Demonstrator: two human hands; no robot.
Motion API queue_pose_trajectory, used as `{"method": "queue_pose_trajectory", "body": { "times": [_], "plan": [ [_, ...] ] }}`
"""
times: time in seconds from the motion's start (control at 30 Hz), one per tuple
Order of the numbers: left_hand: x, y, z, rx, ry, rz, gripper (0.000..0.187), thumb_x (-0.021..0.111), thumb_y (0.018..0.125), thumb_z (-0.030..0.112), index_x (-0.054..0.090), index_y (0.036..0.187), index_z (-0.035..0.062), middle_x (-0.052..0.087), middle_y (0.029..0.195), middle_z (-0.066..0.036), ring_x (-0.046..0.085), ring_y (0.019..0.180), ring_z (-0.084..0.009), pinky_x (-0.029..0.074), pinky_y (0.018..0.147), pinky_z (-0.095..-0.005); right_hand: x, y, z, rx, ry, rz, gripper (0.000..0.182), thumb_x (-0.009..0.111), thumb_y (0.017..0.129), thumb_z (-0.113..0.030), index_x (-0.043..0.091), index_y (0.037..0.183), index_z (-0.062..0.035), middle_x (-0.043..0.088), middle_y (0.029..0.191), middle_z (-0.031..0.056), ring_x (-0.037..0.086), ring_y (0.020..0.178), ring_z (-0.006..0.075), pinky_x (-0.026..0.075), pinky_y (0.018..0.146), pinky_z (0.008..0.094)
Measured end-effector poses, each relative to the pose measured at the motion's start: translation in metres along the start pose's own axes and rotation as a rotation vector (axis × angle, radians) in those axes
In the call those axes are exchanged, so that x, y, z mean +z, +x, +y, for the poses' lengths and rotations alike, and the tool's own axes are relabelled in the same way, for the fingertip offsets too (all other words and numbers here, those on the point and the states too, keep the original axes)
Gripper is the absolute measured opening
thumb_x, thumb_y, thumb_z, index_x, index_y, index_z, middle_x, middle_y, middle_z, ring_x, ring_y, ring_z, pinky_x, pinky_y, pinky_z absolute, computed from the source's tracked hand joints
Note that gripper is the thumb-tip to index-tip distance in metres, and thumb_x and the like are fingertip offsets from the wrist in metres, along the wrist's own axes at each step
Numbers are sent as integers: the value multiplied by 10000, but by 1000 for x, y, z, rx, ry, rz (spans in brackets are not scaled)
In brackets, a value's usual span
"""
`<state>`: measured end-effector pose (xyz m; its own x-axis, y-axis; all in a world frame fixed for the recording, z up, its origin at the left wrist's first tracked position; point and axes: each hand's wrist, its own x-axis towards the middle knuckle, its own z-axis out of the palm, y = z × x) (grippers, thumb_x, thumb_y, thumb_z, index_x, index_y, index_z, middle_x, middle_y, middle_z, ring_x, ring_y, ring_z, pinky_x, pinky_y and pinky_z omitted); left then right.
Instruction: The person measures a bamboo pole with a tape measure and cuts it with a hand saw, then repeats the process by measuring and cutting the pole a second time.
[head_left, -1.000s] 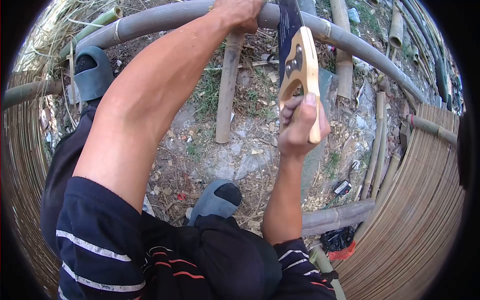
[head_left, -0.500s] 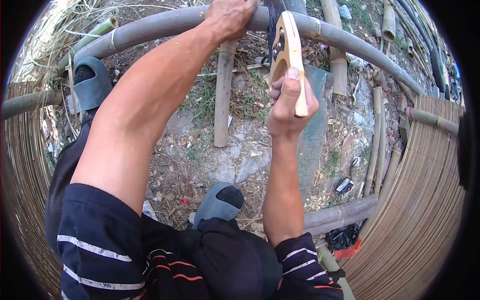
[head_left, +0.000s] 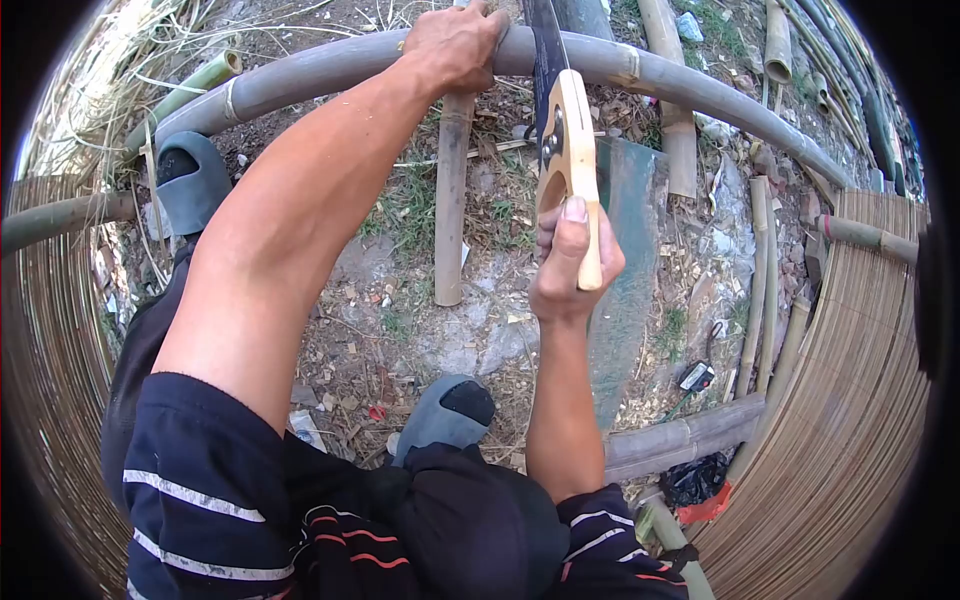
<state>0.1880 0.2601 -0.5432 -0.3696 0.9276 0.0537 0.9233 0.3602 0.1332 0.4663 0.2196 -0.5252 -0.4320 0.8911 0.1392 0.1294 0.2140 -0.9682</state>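
Observation:
My left hand [head_left: 456, 47] is closed around a long grey-brown bamboo pole [head_left: 345, 62] that runs across the upper part of the head view and looks curved through the lens. To its right, my right hand [head_left: 576, 252] grips the pale wooden handle of a handsaw [head_left: 572, 130], thumb lying along the handle. The saw's dark blade points away from me and crosses the pole just right of my left hand. Its far end runs out of the top of the view.
Rolled-out bamboo slats [head_left: 820, 400] stand on the right and more slats [head_left: 60, 370] on the left. A bamboo post [head_left: 450, 210] lies below the pole. Near my sandalled foot [head_left: 447, 415] are wood chips. A small black device [head_left: 696, 376] rests on the ground.
The handsaw and my right hand have drawn back toward me, showing more blade. My left hand keeps its grip on the bamboo pole.

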Motion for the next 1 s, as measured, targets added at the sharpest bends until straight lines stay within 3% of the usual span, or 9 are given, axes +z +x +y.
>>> {"method": "queue_pose_trajectory", "body": {
  "times": [0.1,0.23,0.33,0.43,0.5,0.57,0.67,0.83,1.0],
  "plan": [
    [-1,5,4,-30,69,-31,530,816,741,201,660,1245,142,772,1098,-143,756,1040,-344,627,850,-474,-61,-107,-22,177,25,85,496,600,953,-446,602,832,35,588,686,86,535,589,139,402,504,275],
    [-1,7,7,-39,-6,-17,467,756,746,126,636,1193,64,722,1109,-210,745,982,-400,623,805,-512,-87,-129,-38,162,57,-12,434,520,954,-306,637,824,92,608,632,131,614,545,216,613,743,374],
    [-2,3,12,-44,-36,-35,442,756,751,140,650,1173,62,720,1124,-211,740,1023,-388,614,843,-501,-10,-12,-8,17,0,17,308,593,1029,-213,596,808,2,520,592,21,476,519,101,366,493,320],
    [-6,-3,3,-66,-10,-63,409,755,754,151,664,1143,66,723,1121,-208,738,1035,-387,606,862,-488,17,29,-21,14,145,0,348,607,1055,-275,584,830,-11,470,600,-1,399,551,77,325,504,302],
    [-11,6,4,-61,-11,-115,398,753,757,156,667,1135,65,719,1125,-214,735,1046,-386,608,862,-487,-26,-38,-15,48,-33,-11,312,564,1007,-210,613,815,31,543,618,34,548,567,128,463,554,317],
    [-9,6,9,-57,-48,-104,393,751,755,141,671,1132,66,718,1143,-209,740,1031,-383,612,856,-484,-70,-118,-14,127,35,14,496,554,963,-430,575,791,34,566,650,107,507,569,145,400,534,287],
    [-5,5,9,-62,-27,-20,410,755,746,109,673,1146,74,716,1161,-175,740,1036,-372,614,850,-485,-78,-136,-23,127,43,25,503,559,954,-457,586,792,18,576,650,95,508,568,127,389,521,279],
    [-2,3,8,-85,17,-24,397,747,766,127,664,1151,77,711,1158,-190,734,1041,-379,609,858,-491,14,23,0,-108,46,31,321,596,1054,-221,584,815,-6,508,598,41,463,515,117,355,486,339],
    [-5,8,7,-62,19,-35,435,780,753,172,657,1165,107,750,1056,-170,746,1026,-367,616,860,-489,-61,-95,-8,7,-39,-24,346,548,968,-233,662,865,77,618,663,108,634,572,209,502,557,349]
  ]
}}
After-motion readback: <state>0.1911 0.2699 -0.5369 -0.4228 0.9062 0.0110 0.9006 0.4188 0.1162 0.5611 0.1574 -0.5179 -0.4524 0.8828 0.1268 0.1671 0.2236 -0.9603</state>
